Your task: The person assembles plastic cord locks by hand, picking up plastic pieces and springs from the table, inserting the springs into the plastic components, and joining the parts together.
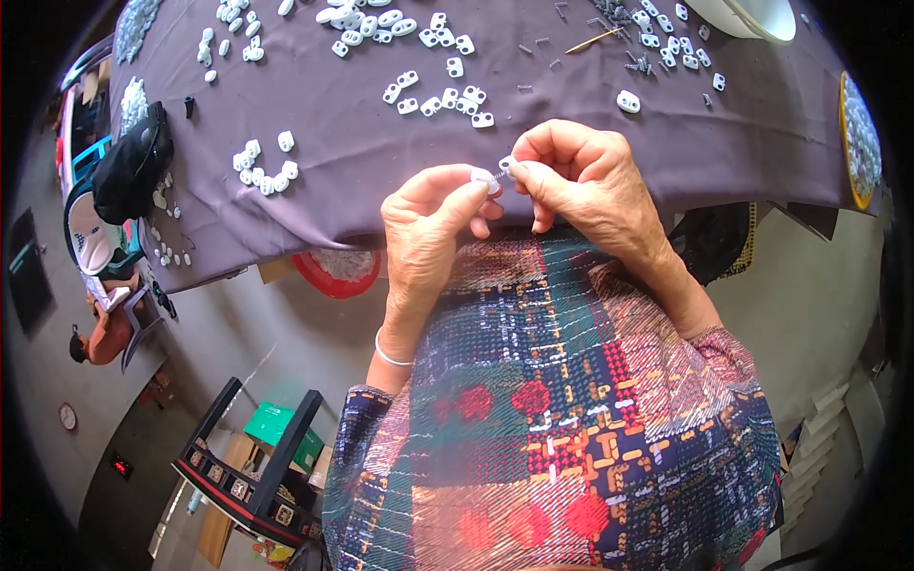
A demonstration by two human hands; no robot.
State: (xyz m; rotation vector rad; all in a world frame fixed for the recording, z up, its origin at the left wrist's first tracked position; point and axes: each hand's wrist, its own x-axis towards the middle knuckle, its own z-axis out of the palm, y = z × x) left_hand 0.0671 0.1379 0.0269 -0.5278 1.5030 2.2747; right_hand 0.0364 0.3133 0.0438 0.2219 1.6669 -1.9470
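Observation:
My left hand point(424, 214) pinches a small white cord-lock shell point(484, 178) between thumb and forefinger, above the near edge of the cloth-covered table. Close against it on the right, my right hand point(602, 190) grips a white cord-lock piece with a hole in it point(506, 166), partly covered by the fingertips. A thin metal spring point(498, 175) bridges the short gap between the two parts. Beyond my hands lie several loose two-holed white pieces point(455, 99). A single white oval shell point(628, 101) sits past my right hand.
Small springs point(640, 65) and a thin wooden stick point(592, 41) lie at the back right, near a white tub point(752, 17). A yellow-rimmed tray point(845, 143) stands far right. White pieces point(266, 171) and a black bag point(133, 167) are left. Below the table is a red basin point(328, 285).

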